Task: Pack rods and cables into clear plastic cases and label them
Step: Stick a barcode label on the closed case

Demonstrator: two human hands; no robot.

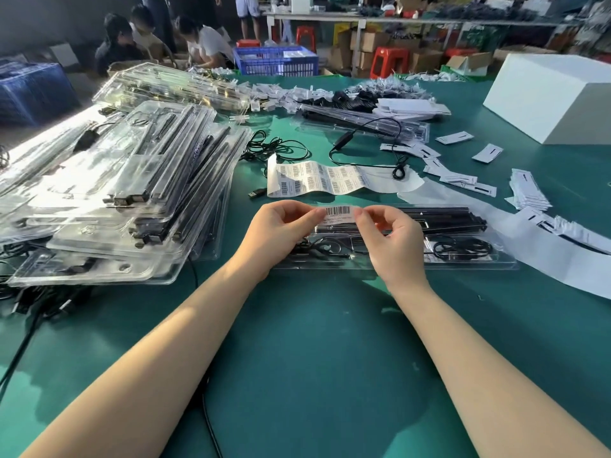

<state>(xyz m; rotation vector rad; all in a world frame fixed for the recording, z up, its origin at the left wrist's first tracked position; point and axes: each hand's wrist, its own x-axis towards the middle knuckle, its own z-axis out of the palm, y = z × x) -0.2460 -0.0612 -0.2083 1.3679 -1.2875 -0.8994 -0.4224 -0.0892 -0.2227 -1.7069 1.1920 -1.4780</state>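
While a big stack of filled cases sits at the person's left, the left hand and right hand each pinch one end of a barcode label just above a packed clear case on the green table. Sticking remains; the label strip beyond suggests more cases to come.
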